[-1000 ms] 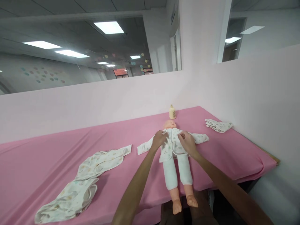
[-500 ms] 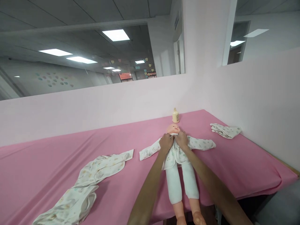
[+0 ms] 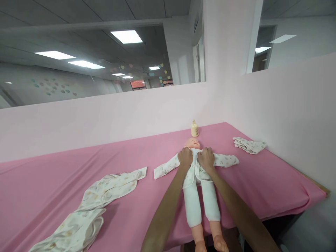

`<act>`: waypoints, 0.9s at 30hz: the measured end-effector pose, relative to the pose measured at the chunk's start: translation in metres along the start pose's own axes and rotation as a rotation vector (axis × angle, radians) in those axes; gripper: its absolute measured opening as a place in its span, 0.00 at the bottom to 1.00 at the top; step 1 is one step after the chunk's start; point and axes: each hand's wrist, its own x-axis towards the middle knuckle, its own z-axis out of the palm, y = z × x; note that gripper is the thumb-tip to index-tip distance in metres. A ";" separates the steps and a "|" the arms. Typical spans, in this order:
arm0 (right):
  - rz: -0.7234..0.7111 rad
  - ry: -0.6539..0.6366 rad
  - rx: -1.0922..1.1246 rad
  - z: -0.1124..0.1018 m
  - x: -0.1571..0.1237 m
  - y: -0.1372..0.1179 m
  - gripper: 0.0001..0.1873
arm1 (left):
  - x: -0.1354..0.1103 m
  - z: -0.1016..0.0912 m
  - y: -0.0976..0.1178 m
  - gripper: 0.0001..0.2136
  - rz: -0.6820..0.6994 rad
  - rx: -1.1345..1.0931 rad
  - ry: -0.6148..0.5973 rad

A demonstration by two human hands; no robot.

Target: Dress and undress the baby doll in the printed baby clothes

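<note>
A baby doll lies on its back, head toward the wall and feet over the near edge of the pink-covered table. It wears a white patterned baby jacket whose sleeves spread out to both sides, over a white body and legs. My left hand is closed on the jacket's front edge at the left of the chest. On the other side, my right hand grips the opposite front edge. Between them the jacket front stands parted at the top. My curled fingers hide the cloth inside them.
Another patterned baby garment lies spread at the left on the pink sheet. A folded patterned cloth rests at the right by the wall. A pale yellow pump bottle stands behind the doll's head.
My hands have moved apart from near the doll's neck, the right one shifting outward and slightly down. The jacket front has parted, showing more of the white chest. The view has shifted slightly.
</note>
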 end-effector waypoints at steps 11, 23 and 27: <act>-0.011 -0.049 -0.150 -0.010 0.006 0.017 0.17 | -0.012 0.010 -0.003 0.14 -0.095 -0.080 0.133; -0.093 0.042 -0.087 -0.014 0.007 0.010 0.17 | -0.011 0.012 -0.005 0.14 -0.156 -0.064 0.150; -0.100 0.079 -0.046 -0.011 0.007 0.010 0.16 | -0.013 0.009 -0.005 0.14 -0.178 -0.090 0.141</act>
